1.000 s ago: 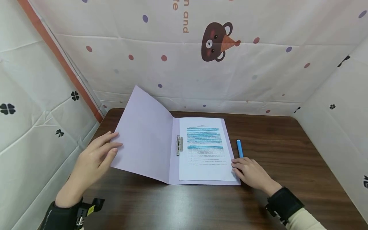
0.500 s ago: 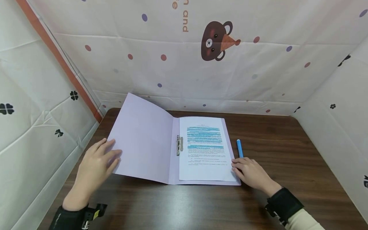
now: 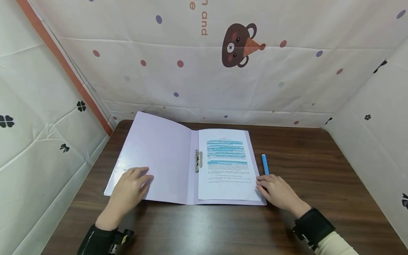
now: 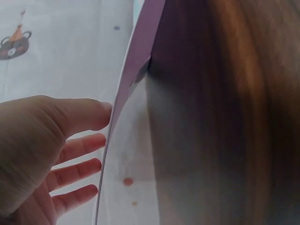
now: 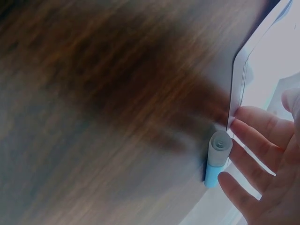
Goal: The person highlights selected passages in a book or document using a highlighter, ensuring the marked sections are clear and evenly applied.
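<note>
We judge the opening of the lilac folder (image 3: 173, 156) to be nearly done; it lies spread on the worktop (image 3: 207, 228), its front cover (image 3: 159, 141) turned out to the left but apparently not quite flat — the left wrist view shows a gap beneath it; settling that side seems to us all that is left of the opening. The left hand (image 3: 129, 191) rests on the cover's inner face near the lower edge, its fingers (image 4: 77, 171) apart and clamped on nothing; the right hand (image 3: 280, 193) touches the folder's right edge, its fingers slightly apart too and gripping nothing. We see the paper (image 3: 229, 190) on the folder's right side, the metal clip (image 3: 197, 162) at its left margin — whether it is fastened, we cannot tell; the upper lines of print carry blue marking, the bottom ones none; the blue pen (image 3: 265, 164) lies close by the right hand, ungrasped.
</note>
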A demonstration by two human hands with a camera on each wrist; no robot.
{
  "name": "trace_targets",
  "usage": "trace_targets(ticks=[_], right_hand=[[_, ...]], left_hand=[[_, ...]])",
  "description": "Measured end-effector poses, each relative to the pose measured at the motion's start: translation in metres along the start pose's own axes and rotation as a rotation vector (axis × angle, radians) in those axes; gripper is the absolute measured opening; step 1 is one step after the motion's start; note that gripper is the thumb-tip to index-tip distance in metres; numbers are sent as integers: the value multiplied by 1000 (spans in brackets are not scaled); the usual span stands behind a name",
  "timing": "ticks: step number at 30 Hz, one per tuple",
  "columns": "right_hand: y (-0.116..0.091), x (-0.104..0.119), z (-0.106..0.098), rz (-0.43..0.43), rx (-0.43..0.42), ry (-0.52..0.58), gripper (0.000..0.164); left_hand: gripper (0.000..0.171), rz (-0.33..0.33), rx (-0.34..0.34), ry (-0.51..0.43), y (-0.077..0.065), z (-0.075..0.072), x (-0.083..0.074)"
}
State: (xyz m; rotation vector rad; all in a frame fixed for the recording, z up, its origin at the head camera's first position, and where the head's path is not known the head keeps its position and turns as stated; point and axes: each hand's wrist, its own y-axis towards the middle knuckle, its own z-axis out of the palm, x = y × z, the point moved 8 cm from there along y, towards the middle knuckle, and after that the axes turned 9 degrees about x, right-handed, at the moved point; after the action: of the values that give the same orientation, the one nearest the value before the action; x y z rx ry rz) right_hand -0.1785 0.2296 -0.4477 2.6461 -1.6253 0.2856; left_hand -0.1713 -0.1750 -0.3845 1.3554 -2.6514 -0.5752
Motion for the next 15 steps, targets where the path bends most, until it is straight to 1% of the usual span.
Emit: trace_targets(ticks=[8, 12, 15], right_hand=[[-1, -1, 1, 3, 4, 8, 29], [-1, 0, 1, 0, -8, 11, 30], [-1, 0, 1, 0, -12, 13, 30]], left_hand=[[22, 15, 65, -35, 11, 26, -18], [23, 34, 93, -28, 16, 34, -26], [25, 29, 116, -20, 18, 38, -28]])
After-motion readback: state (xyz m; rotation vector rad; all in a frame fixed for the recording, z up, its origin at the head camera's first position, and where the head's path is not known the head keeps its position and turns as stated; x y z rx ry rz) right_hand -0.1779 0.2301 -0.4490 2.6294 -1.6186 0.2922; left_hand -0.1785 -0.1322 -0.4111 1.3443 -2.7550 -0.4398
